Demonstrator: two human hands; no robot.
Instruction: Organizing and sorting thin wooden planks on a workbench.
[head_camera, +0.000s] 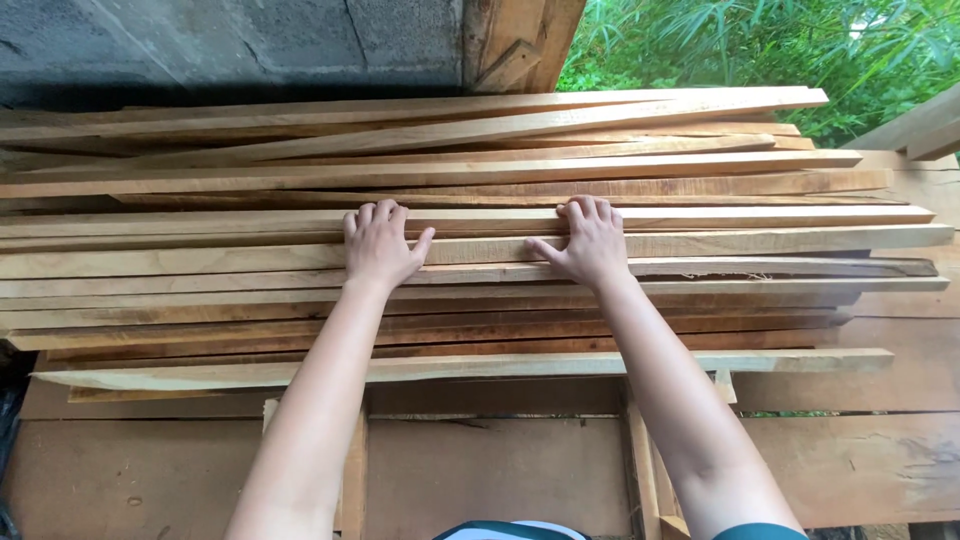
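Note:
A stack of long, rough-sawn wooden slats (700, 180) lies crosswise in front of me. My left hand (380, 245) rests palm down on a pale slat (780, 240) near the middle of the stack, fingers curled over its far edge. About two hand widths to the right, my right hand (590, 242) lies on the same slat in the same way, thumb spread toward the left hand. Both forearms reach forward from the bottom of the view.
The slats sit on a wooden platform of boards (500, 480) with upright battens. A grey concrete wall (230, 40) stands behind at the left, a timber post (520, 40) in the middle, green foliage (760, 45) at the back right.

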